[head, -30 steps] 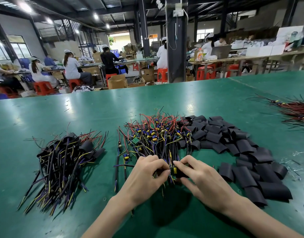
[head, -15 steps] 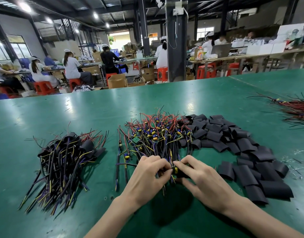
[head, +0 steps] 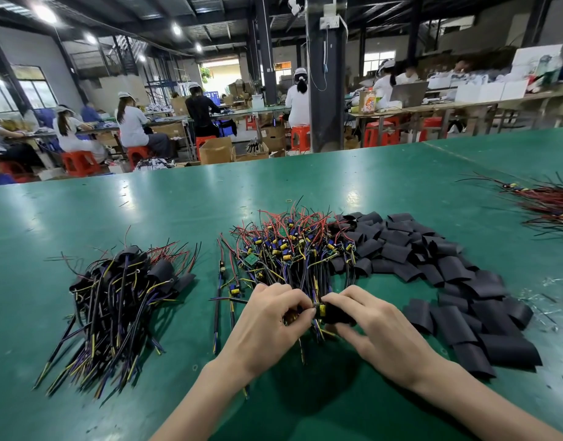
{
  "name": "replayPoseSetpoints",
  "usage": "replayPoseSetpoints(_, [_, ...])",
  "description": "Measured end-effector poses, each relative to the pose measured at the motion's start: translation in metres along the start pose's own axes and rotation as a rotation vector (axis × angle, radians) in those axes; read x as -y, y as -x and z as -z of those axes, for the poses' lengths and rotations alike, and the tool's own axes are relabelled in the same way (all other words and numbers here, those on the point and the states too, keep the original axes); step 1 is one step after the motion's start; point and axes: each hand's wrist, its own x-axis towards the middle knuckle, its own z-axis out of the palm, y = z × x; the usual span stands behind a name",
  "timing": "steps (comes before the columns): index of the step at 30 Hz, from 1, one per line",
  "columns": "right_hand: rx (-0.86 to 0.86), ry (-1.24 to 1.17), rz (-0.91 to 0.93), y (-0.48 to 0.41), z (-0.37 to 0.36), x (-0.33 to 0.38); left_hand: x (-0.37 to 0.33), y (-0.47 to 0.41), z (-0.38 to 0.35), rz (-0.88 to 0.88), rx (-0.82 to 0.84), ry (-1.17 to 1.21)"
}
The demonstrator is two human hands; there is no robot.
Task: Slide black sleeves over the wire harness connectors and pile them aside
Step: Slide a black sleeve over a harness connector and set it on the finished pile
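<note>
Head view: near the worktop's point(head: 178, 211) front edge, the left hand point(head: 267, 323) pinches a wire harness point(head: 318, 335) between curled fingers, while the right hand's point(head: 378, 326) fingers clamp a black sleeve point(head: 337, 316) against its connector point(head: 320, 309). Sleeve looks light and floppy, best held by its sides; wires seem limp. Fingers hide how far the connector sits inside.
</note>
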Motion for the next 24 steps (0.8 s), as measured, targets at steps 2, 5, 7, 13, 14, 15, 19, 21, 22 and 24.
replayPoseSetpoints(2, [-0.013, 0.026, -0.029, 0.0, 0.0, -0.001, -0.001, 0.0, 0.001, -0.002, -0.006, -0.001])
replayPoseSetpoints(5, [-0.019, 0.04, -0.082, -0.001, -0.002, -0.002, -0.003, 0.0, 0.0, -0.008, -0.02, 0.0])
replayPoseSetpoints(7, [-0.01, 0.036, -0.084, -0.001, -0.004, -0.001, -0.006, 0.001, -0.002, -0.019, -0.029, -0.013])
replayPoseSetpoints(13, [-0.022, 0.048, -0.114, 0.001, -0.007, 0.0, -0.009, 0.002, -0.007, -0.027, -0.033, -0.034])
replayPoseSetpoints(14, [-0.021, 0.051, -0.117, 0.001, -0.007, 0.0, -0.009, 0.002, -0.007, -0.026, -0.035, -0.035])
replayPoseSetpoints(15, [-0.017, 0.052, -0.119, 0.001, -0.007, 0.0, -0.009, 0.002, -0.007, -0.026, -0.038, -0.036])
replayPoseSetpoints(19, [0.022, 0.058, -0.112, 0.001, -0.008, 0.002, -0.012, 0.003, -0.011, -0.049, -0.025, -0.049])
replayPoseSetpoints(21, [0.033, 0.063, -0.11, 0.002, -0.009, 0.004, -0.014, 0.004, -0.013, -0.071, -0.016, -0.066])
replayPoseSetpoints(22, [0.033, 0.063, -0.113, 0.002, -0.008, 0.004, -0.014, 0.004, -0.013, -0.076, -0.019, -0.07])
replayPoseSetpoints(24, [0.021, 0.048, -0.113, 0.002, -0.007, 0.006, -0.014, 0.003, -0.012, -0.075, -0.026, -0.069])
